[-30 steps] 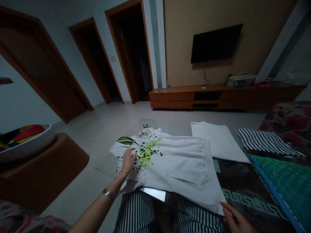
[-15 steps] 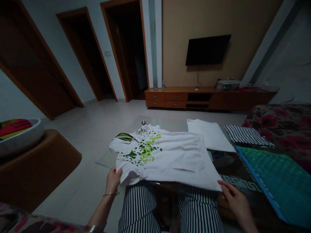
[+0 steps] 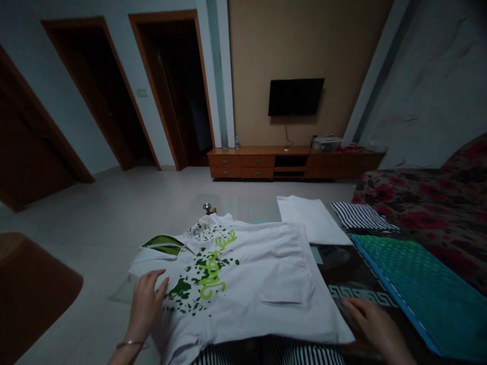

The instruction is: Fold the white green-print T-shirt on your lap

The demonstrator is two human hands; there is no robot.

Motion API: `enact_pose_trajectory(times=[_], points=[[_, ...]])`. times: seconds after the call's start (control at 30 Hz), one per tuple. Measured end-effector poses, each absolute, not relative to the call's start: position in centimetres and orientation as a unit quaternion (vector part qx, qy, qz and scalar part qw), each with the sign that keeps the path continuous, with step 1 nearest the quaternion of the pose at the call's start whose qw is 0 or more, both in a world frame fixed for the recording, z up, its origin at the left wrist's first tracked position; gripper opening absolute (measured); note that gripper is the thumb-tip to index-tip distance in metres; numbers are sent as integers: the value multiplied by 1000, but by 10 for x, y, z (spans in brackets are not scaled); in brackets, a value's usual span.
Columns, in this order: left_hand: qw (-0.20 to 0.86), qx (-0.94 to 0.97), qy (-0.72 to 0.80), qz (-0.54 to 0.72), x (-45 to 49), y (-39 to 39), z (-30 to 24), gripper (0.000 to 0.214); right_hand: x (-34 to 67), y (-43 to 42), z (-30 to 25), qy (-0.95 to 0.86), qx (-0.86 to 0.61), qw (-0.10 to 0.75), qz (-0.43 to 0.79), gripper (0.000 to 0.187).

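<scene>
A white hooded short-sleeved shirt [image 3: 262, 263] with green splatters and lime lettering lies spread over the glass table, its hood to the left and hem to the right. Over the shirt's left part, near the hood, is my left hand [image 3: 146, 301], fingers apart and holding nothing; whether it touches the cloth is unclear. My right hand [image 3: 371, 322] hovers just right of the hem corner, apart from the shirt. Its fingers are loosely stretched and slightly blurred, with nothing in them. The shirt's near edge hangs toward striped trouser legs [image 3: 310, 353].
Folded white cloth [image 3: 310, 218], a black-and-white striped folded garment [image 3: 363, 217] and a teal cloth [image 3: 418, 284] lie on the right of the dark-patterned glass table [image 3: 338, 268]. A brown stool-like piece [image 3: 38, 284] stands left. A floral sofa [image 3: 411, 203] is at the right.
Both hands have let go of the shirt. My left hand has moved up over the cloth, and my right hand is off the hem corner. The view has shifted; the shirt appears nearer.
</scene>
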State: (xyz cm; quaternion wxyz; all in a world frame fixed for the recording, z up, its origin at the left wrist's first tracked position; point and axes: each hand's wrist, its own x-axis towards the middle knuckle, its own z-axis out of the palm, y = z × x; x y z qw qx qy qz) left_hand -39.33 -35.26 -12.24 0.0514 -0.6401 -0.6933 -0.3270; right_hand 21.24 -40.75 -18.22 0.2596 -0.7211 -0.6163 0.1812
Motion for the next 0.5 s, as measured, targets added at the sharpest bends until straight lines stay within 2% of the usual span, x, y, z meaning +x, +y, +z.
enact_pose_trajectory(times=[0.1,0.23,0.37,0.5], points=[[50,-714,-646,-265,-391,-242,-90,44,206,-326,-141,-687,-671,252,117,34],[-75,-683,-709,-156,-376,-95,-71,38,184,-194,-104,-727,-650,205,87,31],[-149,-667,-719,-123,-361,1,-83,40,173,-92,-114,-712,-686,115,99,30],[-173,-688,-692,-134,-345,43,-112,33,177,-45,-144,-708,-689,71,138,19]])
